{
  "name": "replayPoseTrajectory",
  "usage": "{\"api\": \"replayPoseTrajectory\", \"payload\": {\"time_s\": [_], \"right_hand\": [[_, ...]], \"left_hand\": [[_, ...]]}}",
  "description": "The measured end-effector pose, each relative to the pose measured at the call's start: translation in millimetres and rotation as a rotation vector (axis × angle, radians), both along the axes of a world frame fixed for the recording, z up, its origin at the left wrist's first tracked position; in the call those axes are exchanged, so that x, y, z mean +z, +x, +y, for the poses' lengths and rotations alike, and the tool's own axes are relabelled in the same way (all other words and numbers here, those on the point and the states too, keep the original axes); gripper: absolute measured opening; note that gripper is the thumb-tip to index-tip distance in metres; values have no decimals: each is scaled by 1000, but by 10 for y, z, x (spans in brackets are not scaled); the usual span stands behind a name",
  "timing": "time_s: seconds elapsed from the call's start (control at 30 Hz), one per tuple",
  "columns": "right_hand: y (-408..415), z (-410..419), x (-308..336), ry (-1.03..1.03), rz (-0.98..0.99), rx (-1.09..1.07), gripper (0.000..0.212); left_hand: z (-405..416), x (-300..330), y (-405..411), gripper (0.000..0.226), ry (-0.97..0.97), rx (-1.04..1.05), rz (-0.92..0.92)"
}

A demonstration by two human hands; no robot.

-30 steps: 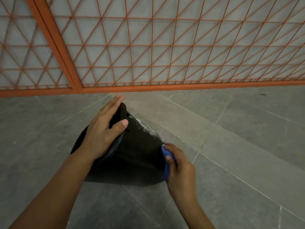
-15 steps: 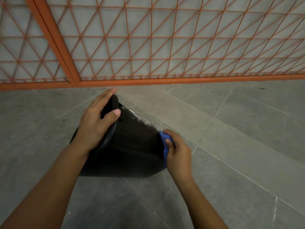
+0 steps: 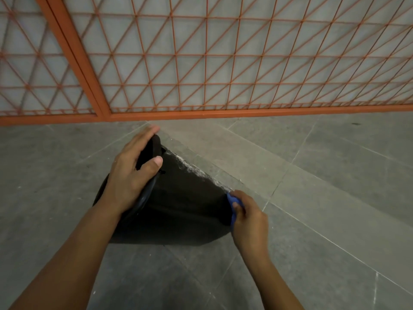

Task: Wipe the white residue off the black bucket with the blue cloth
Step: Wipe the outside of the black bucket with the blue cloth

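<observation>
The bucket (image 3: 178,204) lies tipped on its side on the grey tiled floor (image 3: 312,198), its mouth toward the left and its base toward the right. It is matt black, and its side is mostly dark and plain. Along its far upper edge runs a thin line of white residue (image 3: 192,168), patchy and speckled, from near the rim down toward the base.

At the base end of the bucket, the right hand (image 3: 249,220) has its fingers curled round the cloth (image 3: 233,203), a small blue wad pressed against the bucket's corner where the residue line ends. At the rim end, the left hand (image 3: 131,173) grips the rim, fingers laid over the far side and thumb hooked across the near side.

Beyond the bucket stands an orange metal fence (image 3: 223,63) with a triangle lattice, with a pale wall behind it.

Compared with a second ago, the right hand and cloth sit higher on the base, nearer the residue edge. The left hand's grip on the rim is unchanged.
</observation>
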State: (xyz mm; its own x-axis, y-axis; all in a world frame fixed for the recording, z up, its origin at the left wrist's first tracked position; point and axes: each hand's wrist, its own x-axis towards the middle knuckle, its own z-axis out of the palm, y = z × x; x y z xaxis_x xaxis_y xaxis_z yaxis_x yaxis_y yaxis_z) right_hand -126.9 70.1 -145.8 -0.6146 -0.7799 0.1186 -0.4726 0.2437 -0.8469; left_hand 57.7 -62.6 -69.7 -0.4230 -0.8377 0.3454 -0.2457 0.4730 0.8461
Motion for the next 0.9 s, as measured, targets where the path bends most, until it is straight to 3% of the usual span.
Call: {"api": "replayPoseTrajectory", "payload": {"time_s": [0.1, 0.27, 0.4, 0.5, 0.7, 0.8, 0.9], "right_hand": [[62, -38, 53, -101, 62, 115, 26], [-211, -202, -88, 139, 55, -20, 24], [-43, -55, 52, -31, 104, 123, 25], [-193, -195, -12, 35, 33, 66, 25], [83, 184, -513, 450, -203, -37, 24], [28, 218, -531, 385, -236, -215, 25], [-70, 176, -454, 294, -253, -187, 26]], "left_hand": [[-8, 0, 39, 70, 9, -14, 22], [-1, 32, -37, 68, 24, 11, 44], [-24, 26, 33, 67, 19, -41, 38], [-24, 37, -11, 72, 34, -14, 42], [-25, -66, 163, 68, 95, 50, 119], [10, -159, 172, 75, 171, 23, 149], [58, -169, 114, 79, 237, 67, 229]]}}
